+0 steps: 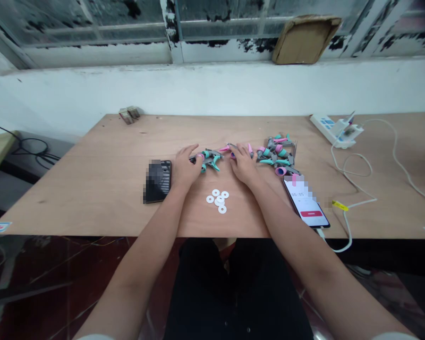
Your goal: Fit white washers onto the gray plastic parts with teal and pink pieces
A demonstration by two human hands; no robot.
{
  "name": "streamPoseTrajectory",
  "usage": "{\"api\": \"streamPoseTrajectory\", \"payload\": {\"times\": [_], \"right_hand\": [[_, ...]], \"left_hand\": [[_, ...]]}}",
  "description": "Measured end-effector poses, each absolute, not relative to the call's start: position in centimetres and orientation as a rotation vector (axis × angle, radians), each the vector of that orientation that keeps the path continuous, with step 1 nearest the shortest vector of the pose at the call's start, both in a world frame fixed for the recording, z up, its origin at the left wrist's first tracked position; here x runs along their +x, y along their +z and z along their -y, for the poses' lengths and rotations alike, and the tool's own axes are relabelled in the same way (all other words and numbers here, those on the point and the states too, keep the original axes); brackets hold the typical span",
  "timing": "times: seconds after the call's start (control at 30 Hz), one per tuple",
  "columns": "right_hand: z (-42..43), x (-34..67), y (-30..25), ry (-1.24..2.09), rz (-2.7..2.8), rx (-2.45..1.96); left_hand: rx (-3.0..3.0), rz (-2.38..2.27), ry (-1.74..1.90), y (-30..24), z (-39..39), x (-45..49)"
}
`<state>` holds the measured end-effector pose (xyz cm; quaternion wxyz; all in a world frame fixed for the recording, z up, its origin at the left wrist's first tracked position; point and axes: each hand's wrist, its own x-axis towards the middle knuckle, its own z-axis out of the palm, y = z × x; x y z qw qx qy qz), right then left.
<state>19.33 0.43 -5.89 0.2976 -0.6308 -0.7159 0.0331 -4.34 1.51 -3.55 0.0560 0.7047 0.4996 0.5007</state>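
Note:
My left hand (186, 166) rests on the wooden table (92, 179), fingers loosely bent, fingertips touching a small cluster of grey, teal and pink plastic parts (209, 158). My right hand (243, 164) lies just right of that cluster, fingers spread over a pink and grey part (230, 148). A bigger heap of the same parts (278, 155) sits right of my right hand. Several white flat rings (217, 200) lie on the table between my forearms.
A dark phone (158, 181) lies left of my left hand. A second phone (306, 202) with a lit timer screen lies at the right, plugged into a white cable (350, 165). A power strip (335, 127) sits at the back right. A cardboard piece (304, 38) leans on the sill.

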Motion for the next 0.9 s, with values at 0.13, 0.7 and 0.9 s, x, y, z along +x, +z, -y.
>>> {"api": "streamPoseTrajectory", "payload": {"times": [0.13,0.7,0.9], "right_hand": [[-0.5,19.4,-6.0,0.124,1.937,-1.575],[-0.3,19.9,-5.8,0.237,1.634,-1.482],[0.9,18.6,-5.4,0.307,1.663,-1.143]], "left_hand": [[2.298,-1.203,1.522,-1.6,1.4,-3.5],[2.379,-0.992,0.472,-1.8,3.6,-2.2],[1.727,-0.946,1.268,-2.8,2.6,-1.5]]}}
